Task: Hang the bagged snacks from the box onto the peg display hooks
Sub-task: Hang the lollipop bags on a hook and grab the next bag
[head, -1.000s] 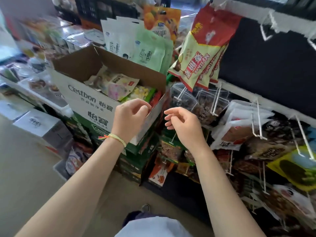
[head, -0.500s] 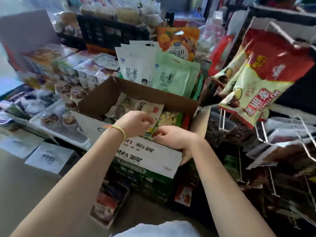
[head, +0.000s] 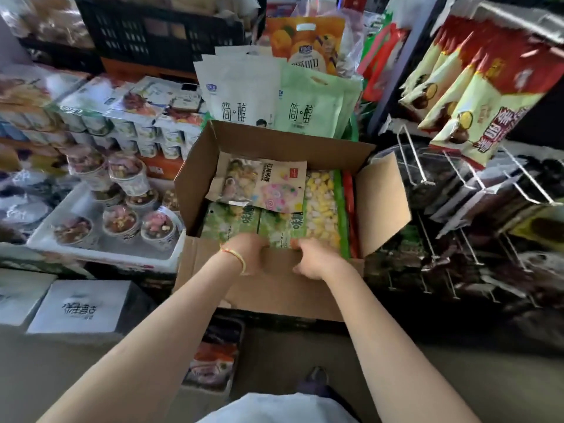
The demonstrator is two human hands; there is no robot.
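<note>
Single head-worn wide-angle view, looking forward and steeply down over the person's forearms. The open cardboard box (head: 274, 141) is sitting close, near frame centre; the peg display hooks (head: 464, 166) are filling the right edge, stacked goods the left. Straight lines are bowing toward the frame edges. No second view is sharing the scene.

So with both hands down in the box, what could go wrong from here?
1. The left hand and right hand reach the green bags packed tight at the near wall; several may lift together.
2. The loose pastel bag lies on top and could slide off.
3. The bare peg hooks jut toward the box.
</note>
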